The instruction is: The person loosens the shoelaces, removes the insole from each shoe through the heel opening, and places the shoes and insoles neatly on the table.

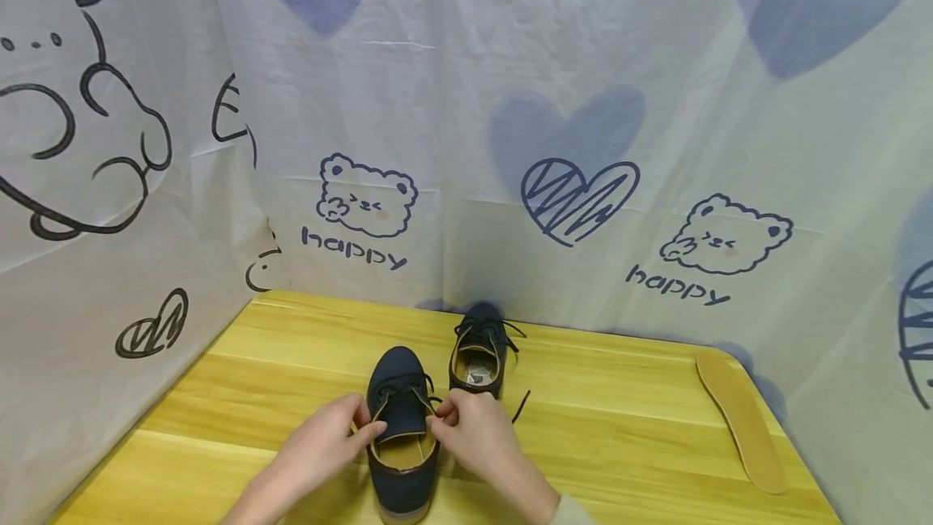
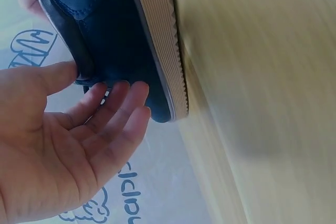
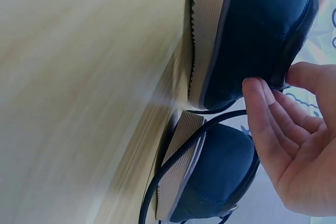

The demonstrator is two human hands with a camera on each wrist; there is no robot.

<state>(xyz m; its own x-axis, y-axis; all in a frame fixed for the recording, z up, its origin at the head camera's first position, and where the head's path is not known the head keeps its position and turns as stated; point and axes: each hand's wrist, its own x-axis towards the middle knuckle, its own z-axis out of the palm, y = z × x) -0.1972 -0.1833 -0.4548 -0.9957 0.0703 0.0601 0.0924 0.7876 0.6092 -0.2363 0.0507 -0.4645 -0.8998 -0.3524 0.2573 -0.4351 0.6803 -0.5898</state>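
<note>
Both hands at the collar of the near navy shoe, front middle of the wooden table.

The near shoe (image 1: 402,436) stands upright, toe toward the backdrop. The left hand (image 1: 321,444) pinches the left collar edge between thumb and fingers; the remaining fingers lie loosely extended. The right hand (image 1: 474,436) pinches the right collar edge likewise. The second shoe (image 1: 479,351) stands just behind, near the table's (image 1: 619,436) rear edge, its lace (image 1: 521,406) trailing. A tan insole (image 1: 742,420) lies well apart, along the right edge.

Two navy shoes (image 1: 403,428), one loose insole (image 1: 742,421), apparently
</note>
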